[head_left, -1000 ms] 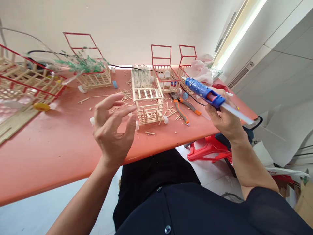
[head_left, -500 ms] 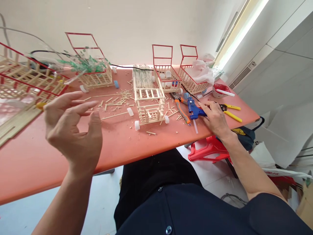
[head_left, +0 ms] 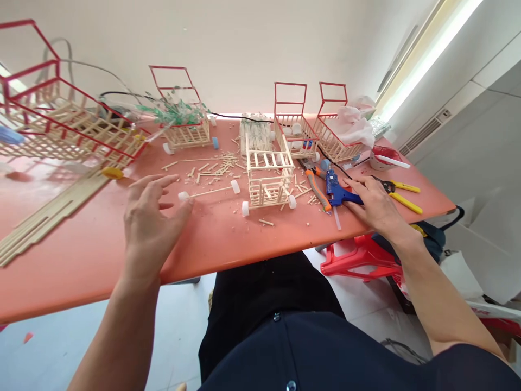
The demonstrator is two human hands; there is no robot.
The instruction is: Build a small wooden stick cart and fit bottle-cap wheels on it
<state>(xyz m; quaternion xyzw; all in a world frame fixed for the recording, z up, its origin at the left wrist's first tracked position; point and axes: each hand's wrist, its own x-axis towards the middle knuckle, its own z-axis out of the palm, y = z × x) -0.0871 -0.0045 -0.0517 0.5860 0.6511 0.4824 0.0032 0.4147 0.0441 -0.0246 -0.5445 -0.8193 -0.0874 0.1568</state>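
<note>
The bare stick cart (head_left: 269, 163) stands on the counter (head_left: 228, 239) with a white wheel at each near corner, and just left of it lies a thin wooden axle (head_left: 214, 191) capped at both ends by white wheels (head_left: 235, 187). The axle's long axis runs sideways, roughly along the counter's near edge, so that one end points toward the cart and the other toward the left hand (head_left: 157, 214). That hand, well left of the cart, is much the nearer of the two hands to the axle; its fingers are spread and curved, its thumb wide of them, with nothing visible between. The thumb tip overlaps the axle's far-left wheel in the view, and I cannot tell whether they touch. Right of the cart, the right hand (head_left: 373, 205) lies over the handle end of a blue glue gun (head_left: 337, 193), fingers on one side and thumb on the other; whether it grips or merely rests there, I cannot tell. Between cart and glue gun lie orange-handled pliers (head_left: 318, 190), and a yellow-handled tool (head_left: 407, 196) sits farther right of the cart, beyond the right hand. Short stick offcuts (head_left: 222, 165) scatter left of the cart, beyond the axle
</note>
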